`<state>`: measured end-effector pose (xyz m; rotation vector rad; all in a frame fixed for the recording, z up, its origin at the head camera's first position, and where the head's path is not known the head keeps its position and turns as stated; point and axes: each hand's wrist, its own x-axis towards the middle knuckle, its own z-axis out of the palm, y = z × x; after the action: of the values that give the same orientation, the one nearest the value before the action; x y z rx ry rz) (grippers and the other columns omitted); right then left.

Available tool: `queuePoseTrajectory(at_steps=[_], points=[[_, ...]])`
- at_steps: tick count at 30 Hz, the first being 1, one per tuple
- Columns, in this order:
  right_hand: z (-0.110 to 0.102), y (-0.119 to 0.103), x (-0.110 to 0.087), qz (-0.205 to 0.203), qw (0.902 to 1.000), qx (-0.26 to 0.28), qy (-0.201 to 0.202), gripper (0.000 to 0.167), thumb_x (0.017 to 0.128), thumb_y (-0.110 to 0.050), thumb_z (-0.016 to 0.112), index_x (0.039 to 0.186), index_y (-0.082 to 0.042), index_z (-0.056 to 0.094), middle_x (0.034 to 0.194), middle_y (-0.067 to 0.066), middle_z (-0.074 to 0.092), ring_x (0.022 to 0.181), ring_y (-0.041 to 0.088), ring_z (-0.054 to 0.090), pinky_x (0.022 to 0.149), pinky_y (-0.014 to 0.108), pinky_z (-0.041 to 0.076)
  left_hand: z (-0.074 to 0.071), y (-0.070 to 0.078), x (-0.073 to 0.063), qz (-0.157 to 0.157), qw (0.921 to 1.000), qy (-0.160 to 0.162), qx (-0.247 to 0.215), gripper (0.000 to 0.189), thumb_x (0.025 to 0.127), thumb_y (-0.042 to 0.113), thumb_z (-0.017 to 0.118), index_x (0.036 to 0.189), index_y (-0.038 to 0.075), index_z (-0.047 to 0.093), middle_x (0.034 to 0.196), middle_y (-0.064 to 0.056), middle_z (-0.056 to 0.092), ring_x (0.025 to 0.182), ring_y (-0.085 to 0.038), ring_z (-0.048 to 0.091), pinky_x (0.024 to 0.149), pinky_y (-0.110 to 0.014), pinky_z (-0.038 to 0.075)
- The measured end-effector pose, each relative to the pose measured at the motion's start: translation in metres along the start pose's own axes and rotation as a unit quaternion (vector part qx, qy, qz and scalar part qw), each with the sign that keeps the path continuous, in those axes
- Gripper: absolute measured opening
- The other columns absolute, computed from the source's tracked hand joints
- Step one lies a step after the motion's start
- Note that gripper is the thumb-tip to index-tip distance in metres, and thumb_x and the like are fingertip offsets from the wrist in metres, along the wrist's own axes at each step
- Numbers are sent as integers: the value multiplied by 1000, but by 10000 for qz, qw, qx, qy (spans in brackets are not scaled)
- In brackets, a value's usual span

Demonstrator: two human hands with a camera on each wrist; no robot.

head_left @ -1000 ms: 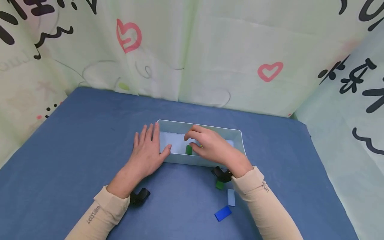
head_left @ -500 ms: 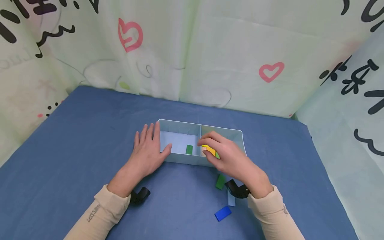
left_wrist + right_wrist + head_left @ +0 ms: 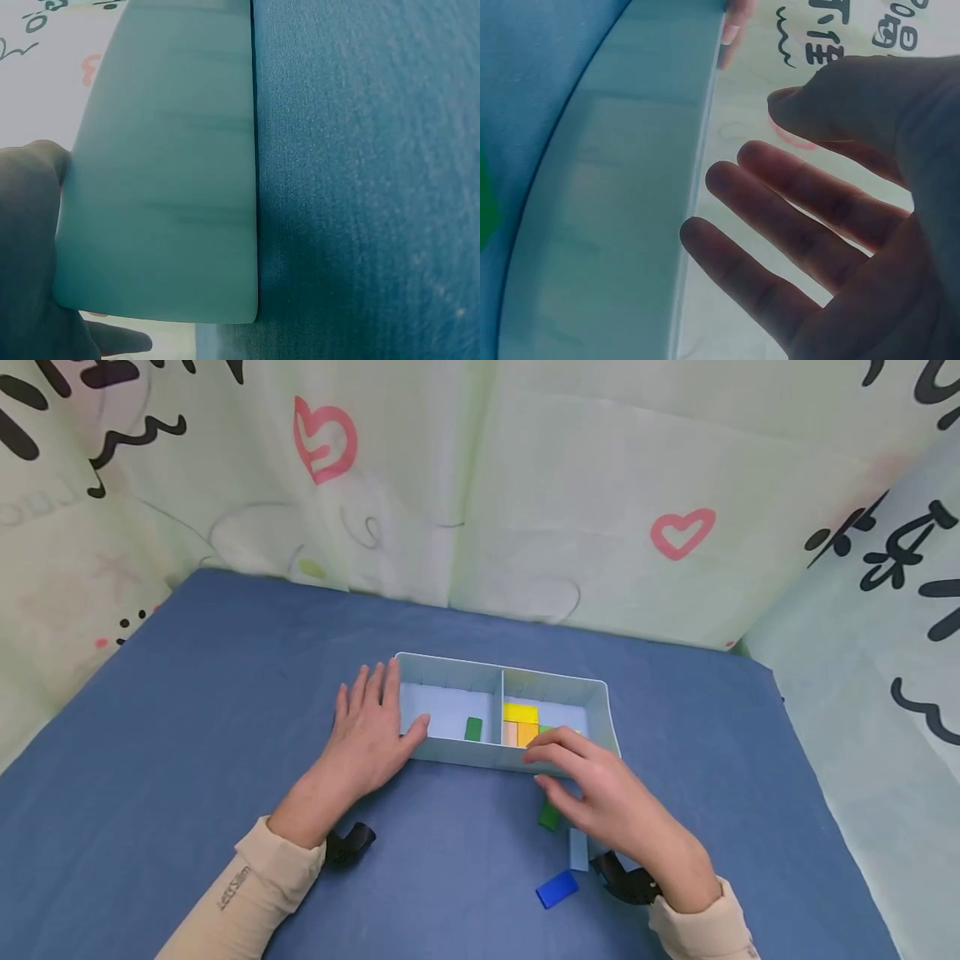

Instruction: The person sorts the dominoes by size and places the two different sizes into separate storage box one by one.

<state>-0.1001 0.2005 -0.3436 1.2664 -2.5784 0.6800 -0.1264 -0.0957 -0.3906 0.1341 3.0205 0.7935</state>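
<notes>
At the left end of the pale blue box (image 3: 465, 753), left hand (image 3: 366, 739) rests flat against the end, fingers straight, thumb at the near corner. Right hand (image 3: 603, 785) hovers about the near wall toward the right end: fingers relaxed and slightly bent, thumb apart from them, grasp vacant. Dark green block (image 3: 549, 815) lies on the blue cloth (image 3: 300, 660) outside the box, just below the right thumb in the head view, partly hidden by the hand. Light blue block (image 3: 577, 849) and deep blue block (image 3: 557, 889) lie nearer the person. Left compartment: one green block (image 3: 473, 729), by the near wall. Right compartment: yellow block (image 3: 521, 712) behind pale pink block (image 3: 511, 733) and orange block (image 3: 527, 734), all beside the divider (image 3: 502, 706).
</notes>
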Motion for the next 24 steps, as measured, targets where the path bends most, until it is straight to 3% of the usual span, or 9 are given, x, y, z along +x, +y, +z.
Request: queuePoseTrajectory(at_steps=[7, 14, 24], points=[[4, 6, -16, 173, 9998, -87, -83, 30, 84, -2, 74, 109, -17, 67, 112, -6, 62, 97, 10, 62, 79, 30, 56, 1, -1, -1, -14, 10000, -82, 14, 86, 100, 50, 44, 159, 3, 4, 165, -24, 11, 153, -43, 4, 120, -65, 5], [5, 9, -23, 363, 9992, -171, -53, 28, 83, -4, 76, 107, -16, 68, 113, -6, 62, 98, 10, 63, 79, 31, 56, -1, 1, 2, 90, 10000, 39, -17, 86, 99, 48, 47, 159, 2, 4, 164, -25, 13, 153, -44, 5, 120, -65, 4], [9, 4, -26, 1119, 9884, -499, -895, 23, 85, -18, 78, 106, -17, 69, 112, -6, 61, 100, 10, 61, 79, 32, 55, -1, 2, 2, 43, 10000, -15, 26, 86, 100, 48, 46, 159, 3, 4, 164, -25, 13, 153, -43, 4, 120, -65, 5]])
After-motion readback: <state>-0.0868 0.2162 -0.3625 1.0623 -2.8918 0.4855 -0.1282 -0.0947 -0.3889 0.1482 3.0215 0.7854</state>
